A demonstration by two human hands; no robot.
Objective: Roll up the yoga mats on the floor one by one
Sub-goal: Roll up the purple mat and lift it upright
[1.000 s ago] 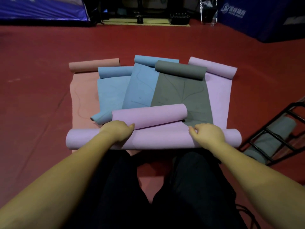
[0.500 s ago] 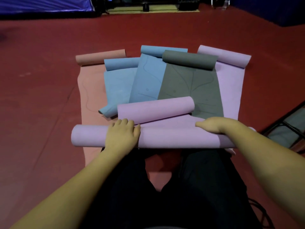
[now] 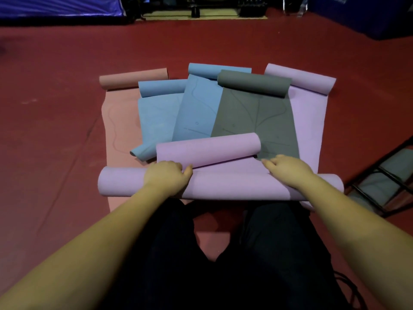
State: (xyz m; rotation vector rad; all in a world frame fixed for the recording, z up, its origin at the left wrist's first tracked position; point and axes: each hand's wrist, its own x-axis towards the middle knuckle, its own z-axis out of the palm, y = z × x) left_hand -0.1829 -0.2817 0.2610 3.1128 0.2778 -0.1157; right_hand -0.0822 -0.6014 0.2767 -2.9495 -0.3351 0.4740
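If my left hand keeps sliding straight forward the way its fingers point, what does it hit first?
Probably the smaller purple roll: the left hand rests on the near purple roll, its fingers already at the smaller roll's near edge. Whether they touch is unclear.

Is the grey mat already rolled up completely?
No. The grey mat is rolled only at its far end, and the rest lies flat between a blue mat and a lilac one.

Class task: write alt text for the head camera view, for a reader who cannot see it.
Two hands, left hand and right hand, rest on a long purple roll of yoga mat. Beyond lie overlapping blue, grey, pink and purple mats on a red floor.
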